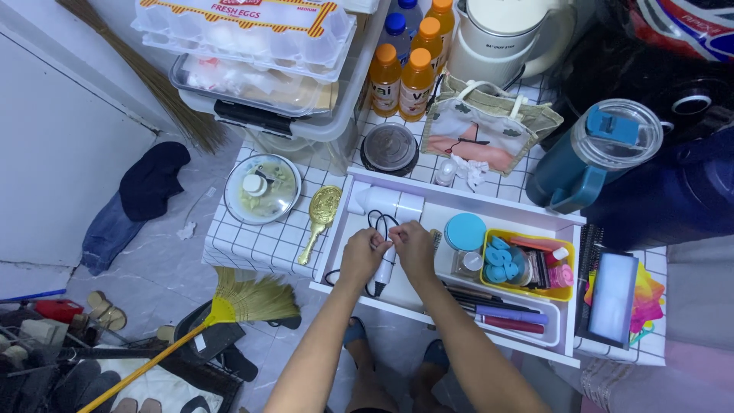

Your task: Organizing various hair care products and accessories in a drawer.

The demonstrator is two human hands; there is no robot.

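While both forearms reach forward from the bottom of the head view, the left hand (362, 256) and the right hand (414, 246) meet over the middle of an open white drawer (459, 200). Each hand is bent at the wrist with its fingers curled inward, knuckles up, and the two nearly touch. Between them they pinch the black cord (380, 223) of a white hair dryer (387, 203), the left hand closed on it from one side and the right hand closed on it from the other. The dryer's body lies in the drawer just beyond the fingertips, its handle running back beneath the hands, and a loop of cord shows above the knuckles. To the right of the right hand, in the same drawer, sit a round blue lid (465, 230) and a yellow tray (527, 264) of small items, with pens lying nearer the front edge. Left of the drawer, on the checked table (252, 243), rest a gold hand mirror (319, 217) and a glass pot lid (261, 188). A yellow-handled broom (229, 306) lies on the floor beside the left forearm.
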